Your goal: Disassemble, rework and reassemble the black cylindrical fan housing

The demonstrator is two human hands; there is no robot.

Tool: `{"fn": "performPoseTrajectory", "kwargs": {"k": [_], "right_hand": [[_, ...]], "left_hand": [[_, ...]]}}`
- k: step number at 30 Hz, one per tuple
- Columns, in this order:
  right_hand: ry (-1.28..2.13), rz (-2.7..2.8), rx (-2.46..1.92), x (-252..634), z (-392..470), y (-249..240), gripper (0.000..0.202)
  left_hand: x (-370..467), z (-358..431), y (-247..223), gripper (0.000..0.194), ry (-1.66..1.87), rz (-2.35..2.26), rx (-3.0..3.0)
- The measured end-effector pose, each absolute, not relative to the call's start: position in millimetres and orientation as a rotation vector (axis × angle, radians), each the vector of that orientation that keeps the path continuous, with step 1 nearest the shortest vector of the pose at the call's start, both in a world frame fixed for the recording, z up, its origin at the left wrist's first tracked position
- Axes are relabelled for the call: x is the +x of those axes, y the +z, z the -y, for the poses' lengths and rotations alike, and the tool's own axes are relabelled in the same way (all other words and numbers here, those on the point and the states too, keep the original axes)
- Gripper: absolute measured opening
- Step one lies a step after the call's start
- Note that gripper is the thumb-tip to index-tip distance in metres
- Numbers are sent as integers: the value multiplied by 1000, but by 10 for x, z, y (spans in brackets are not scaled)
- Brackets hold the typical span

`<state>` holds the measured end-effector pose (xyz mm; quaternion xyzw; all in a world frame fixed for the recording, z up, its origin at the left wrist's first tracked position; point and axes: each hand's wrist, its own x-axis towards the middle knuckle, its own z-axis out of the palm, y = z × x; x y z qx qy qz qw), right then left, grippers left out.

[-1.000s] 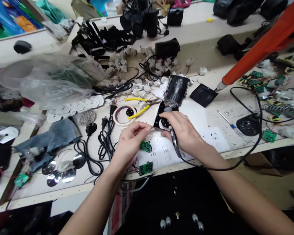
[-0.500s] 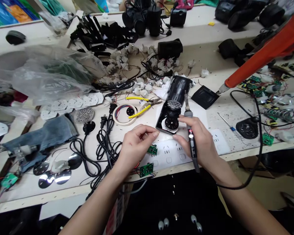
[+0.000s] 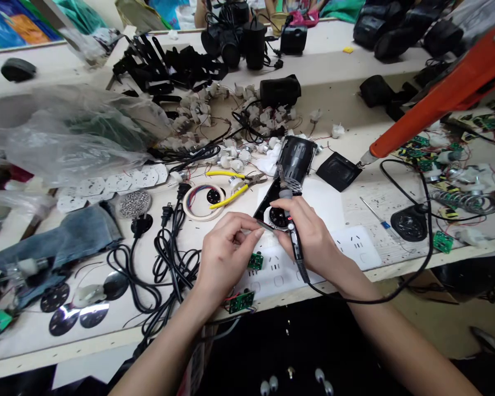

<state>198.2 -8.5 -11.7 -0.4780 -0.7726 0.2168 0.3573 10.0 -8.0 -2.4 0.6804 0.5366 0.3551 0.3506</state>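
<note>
Cluttered across a pale wooden workbench are lying cables and parts. Gripping a slim black corded soldering iron, the right hand is closing fully around it; the left hand is pinching the black oblong device housing at its near edge, mid-bench.

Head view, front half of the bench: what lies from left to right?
Folded blue denim cloth → coiled black power cord → left hand → right hand gripping a black soldering iron → round black speaker disc → small green circuit board.
</note>
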Motion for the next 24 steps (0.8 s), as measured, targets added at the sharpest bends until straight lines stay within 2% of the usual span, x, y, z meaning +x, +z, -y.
{"fn": "performPoseTrajectory", "kwargs": {"k": [19, 24], "right_hand": [[601, 1868, -1172, 1878, -94, -21, 44], [652, 1959, -1185, 1907, -98, -9, 44]], "left_hand": [[10, 66, -76, 8, 901, -1307, 1809], [31, 113, 9, 14, 769, -1183, 2002]]}}
